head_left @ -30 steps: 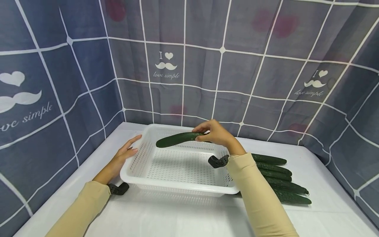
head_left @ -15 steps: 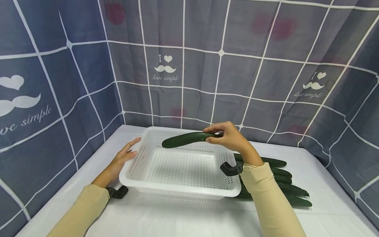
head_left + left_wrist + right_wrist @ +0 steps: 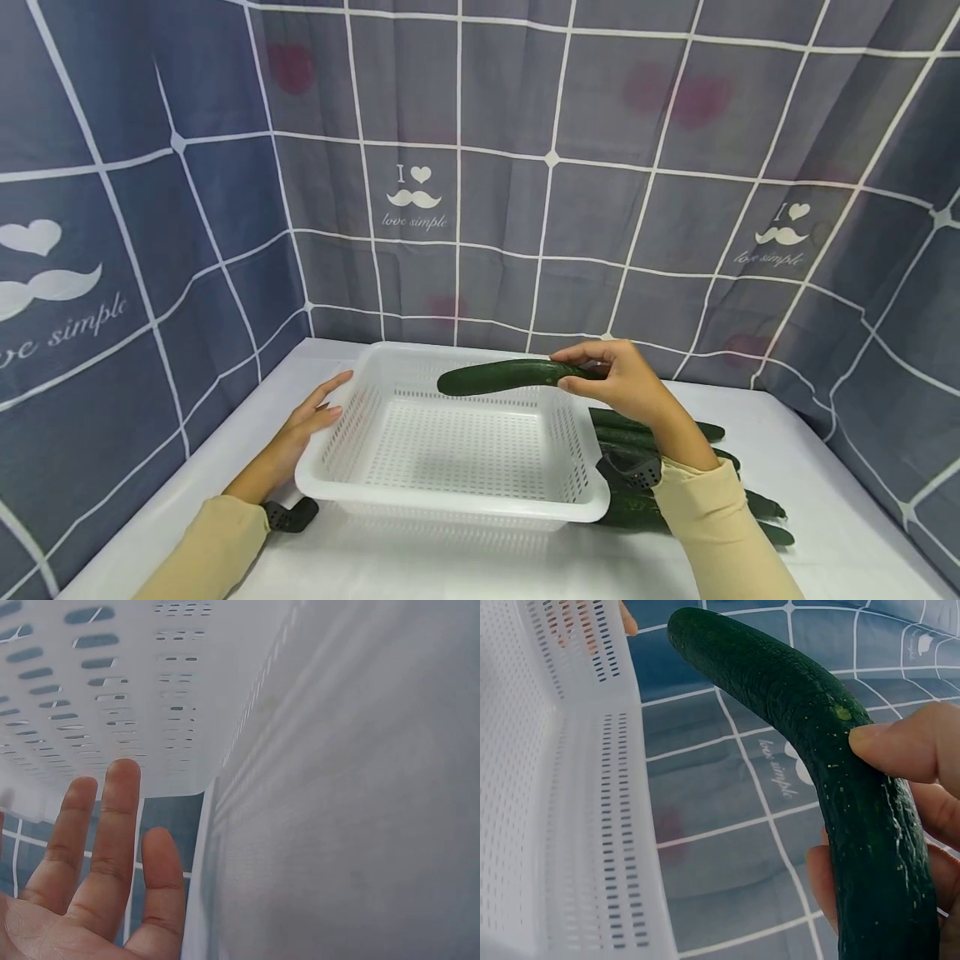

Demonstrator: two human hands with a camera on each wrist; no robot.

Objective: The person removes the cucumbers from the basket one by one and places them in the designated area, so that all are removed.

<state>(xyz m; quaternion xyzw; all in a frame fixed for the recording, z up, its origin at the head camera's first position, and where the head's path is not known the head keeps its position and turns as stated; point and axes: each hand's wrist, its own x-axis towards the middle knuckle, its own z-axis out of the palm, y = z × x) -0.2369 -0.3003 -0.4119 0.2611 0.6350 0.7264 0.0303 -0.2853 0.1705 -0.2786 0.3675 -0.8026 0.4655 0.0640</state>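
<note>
A dark green cucumber (image 3: 498, 377) is held by my right hand (image 3: 618, 379), thumb on the near side and fingers on the far side. It hangs nearly level above the back right part of a white perforated basket (image 3: 450, 502), whose inside is bare. In the right wrist view the cucumber (image 3: 802, 727) looks curved, with the thumb pressed against it. My left hand (image 3: 296, 429) lies at the basket's left rim with its fingers extended. The left wrist view shows straight fingers (image 3: 116, 825) beside the basket's wall (image 3: 135, 690).
Several more cucumbers (image 3: 630, 508) lie side by side on the white table (image 3: 420, 567), right of the basket and partly behind my right forearm. A blue-grey checked curtain (image 3: 495, 208) closes off the back and both sides.
My right hand has moved to the right with the cucumber, from over the basket's middle toward its right side. My left hand stays at the left rim. The head view has tilted up slightly.
</note>
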